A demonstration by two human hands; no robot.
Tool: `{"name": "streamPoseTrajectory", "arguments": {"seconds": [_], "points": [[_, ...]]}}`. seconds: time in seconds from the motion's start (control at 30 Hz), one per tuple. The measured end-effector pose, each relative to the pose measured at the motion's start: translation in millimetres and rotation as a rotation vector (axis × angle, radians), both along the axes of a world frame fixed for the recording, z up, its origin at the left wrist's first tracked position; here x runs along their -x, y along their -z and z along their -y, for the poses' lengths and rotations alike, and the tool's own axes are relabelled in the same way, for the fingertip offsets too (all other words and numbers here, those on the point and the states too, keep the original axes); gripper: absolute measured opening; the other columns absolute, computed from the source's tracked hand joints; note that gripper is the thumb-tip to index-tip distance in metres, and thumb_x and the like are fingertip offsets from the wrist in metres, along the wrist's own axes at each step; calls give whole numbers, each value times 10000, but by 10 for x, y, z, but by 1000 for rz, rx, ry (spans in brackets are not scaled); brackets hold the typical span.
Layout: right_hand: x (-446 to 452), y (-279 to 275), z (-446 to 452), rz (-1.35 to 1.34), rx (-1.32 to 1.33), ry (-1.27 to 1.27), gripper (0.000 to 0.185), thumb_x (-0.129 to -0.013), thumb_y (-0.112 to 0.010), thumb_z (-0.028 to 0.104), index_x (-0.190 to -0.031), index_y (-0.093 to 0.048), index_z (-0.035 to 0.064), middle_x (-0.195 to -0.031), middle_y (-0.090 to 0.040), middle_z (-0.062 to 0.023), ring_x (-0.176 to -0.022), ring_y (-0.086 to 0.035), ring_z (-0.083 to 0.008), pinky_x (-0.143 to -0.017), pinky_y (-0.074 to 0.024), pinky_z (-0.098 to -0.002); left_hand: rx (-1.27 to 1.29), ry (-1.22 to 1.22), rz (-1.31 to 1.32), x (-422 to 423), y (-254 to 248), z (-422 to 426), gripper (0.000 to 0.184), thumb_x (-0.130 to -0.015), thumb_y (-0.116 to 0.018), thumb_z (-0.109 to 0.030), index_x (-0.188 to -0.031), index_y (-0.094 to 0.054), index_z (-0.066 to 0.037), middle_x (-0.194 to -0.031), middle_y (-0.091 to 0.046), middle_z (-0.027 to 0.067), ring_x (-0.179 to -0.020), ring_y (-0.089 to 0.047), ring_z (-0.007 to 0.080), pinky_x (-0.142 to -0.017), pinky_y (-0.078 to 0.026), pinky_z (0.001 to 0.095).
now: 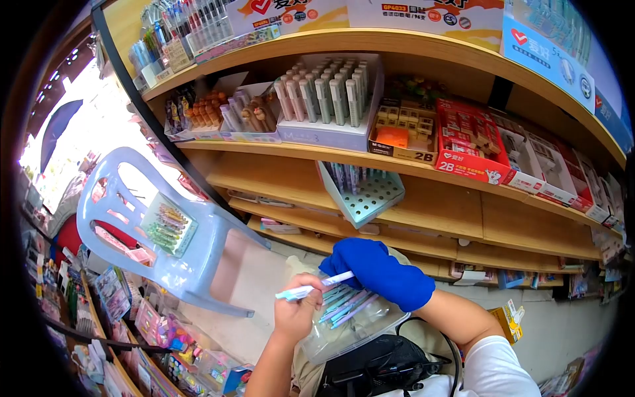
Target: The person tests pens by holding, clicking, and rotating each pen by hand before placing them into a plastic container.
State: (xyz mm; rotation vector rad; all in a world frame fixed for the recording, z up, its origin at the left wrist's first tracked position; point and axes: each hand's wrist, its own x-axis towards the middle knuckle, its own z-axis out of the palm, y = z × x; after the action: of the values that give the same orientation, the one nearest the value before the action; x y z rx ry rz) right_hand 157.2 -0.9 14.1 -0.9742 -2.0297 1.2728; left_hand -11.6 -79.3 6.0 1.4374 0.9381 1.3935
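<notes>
My left hand (299, 319) is closed around a white and pale blue pen (336, 278), which slants up to the right. The pen's far end lies against a blue cloth covering (383, 272) that wraps my right hand like a mitt. Its fingers are hidden under the fabric. Below both hands, a clear plastic container (354, 339) rests on my lap with several pens (344, 306) in blue and lilac inside.
A light blue plastic chair (188, 268) at the left bears a box of pens (169, 225). Ahead, wooden shelves (423, 198) carry a holed pen stand (367, 198), a purple box of markers (324, 135) and red eraser boxes (466, 162). A black bag (377, 364) lies against me.
</notes>
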Motion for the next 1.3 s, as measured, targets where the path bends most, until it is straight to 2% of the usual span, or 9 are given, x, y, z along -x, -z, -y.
{"name": "streamPoseTrajectory", "arguments": {"seconds": [0.23, 0.43, 0.5, 0.57, 0.73, 0.93, 1.07, 1.17, 1.3], "points": [[52, 196, -7, -216, -46, 34, 267, -865, -403, 154, -662, -526, 33, -605, -533, -93, -585, -525, -157, -601, -455, -315, 139, -19, 339, 10, 29, -49, 116, -894, -498, -118, -900, -472, -5, -647, -448, 31, -531, -436, 97, -439, -389, 239], [109, -42, 210, 813, -705, 36, 118, -785, -518, 165, -836, -606, 105, -782, -589, -90, -663, -580, -255, -618, -456, -338, 238, -72, 410, -67, 10, -57, 128, -904, -486, -130, -913, -471, -2, -620, -482, 49, -500, -457, 119, -466, -384, 224], [95, -17, 210, 793, -725, -5, 162, -766, -534, 169, -897, -618, 122, -823, -591, -85, -699, -585, -276, -626, -455, -350, 231, -71, 338, -112, 9, -33, 99, -903, -478, -113, -901, -478, -14, -628, -480, 47, -524, -464, 112, -476, -386, 236], [6, 78, 103, 287, -596, -47, 204, -759, -536, 170, -942, -618, 132, -830, -583, -79, -721, -581, -284, -628, -452, -362, 145, -60, 112, -124, 1, -6, 59, -887, -486, -86, -890, -489, -26, -637, -479, 50, -547, -472, 124, -492, -389, 255], [32, 185, -18, 306, -498, -135, 155, -749, -539, 175, -875, -615, 124, -793, -584, -96, -750, -582, -289, -629, -449, -367, -370, 94, -485, -91, -187, -49, 129, -761, -565, -2, -871, -524, -55, -688, -501, 84, -633, -488, 237, -586, -393, 317], [67, 120, -44, 363, -429, -82, 107, -759, -518, 174, -752, -572, 83, -702, -573, -115, -676, -575, -291, -593, -441, -355, -353, 292, -765, -95, -253, 61, 222, -628, -587, 46, -824, -551, -52, -764, -537, 100, -718, -484, 305, -659, -388, 335], [43, -4, 4, 174, -367, 34, 172, -790, -479, 179, -661, -529, 78, -620, -540, -114, -592, -545, -285, -539, -406, -354, -316, 107, -476, 19, -65, 79, 124, -711, -568, 26, -813, -549, -40, -748, -527, 87, -687, -489, 247, -627, -392, 310], [16, 6, 39, -253, 321, 29, 213, -815, -453, 180, -634, -501, 77, -637, -541, -115, -580, -536, -275, -519, -386, -348, -159, 39, -199, 59, 50, 90, 76, -857, -524, -82, -829, -521, -12, -700, -503, 66, -629, -480, 133, -556, -396, 243], [19, -67, 46, 78, -240, 17, 172, -829, -450, 185, -725, -535, 76, -690, -563, -126, -621, -562, -283, -557, -418, -351, 78, 75, 170, 52, 86, 91, 119, -863, -535, -113, -860, -504, 2, -697, -481, 61, -610, -469, 129, -536, -395, 243]]}}
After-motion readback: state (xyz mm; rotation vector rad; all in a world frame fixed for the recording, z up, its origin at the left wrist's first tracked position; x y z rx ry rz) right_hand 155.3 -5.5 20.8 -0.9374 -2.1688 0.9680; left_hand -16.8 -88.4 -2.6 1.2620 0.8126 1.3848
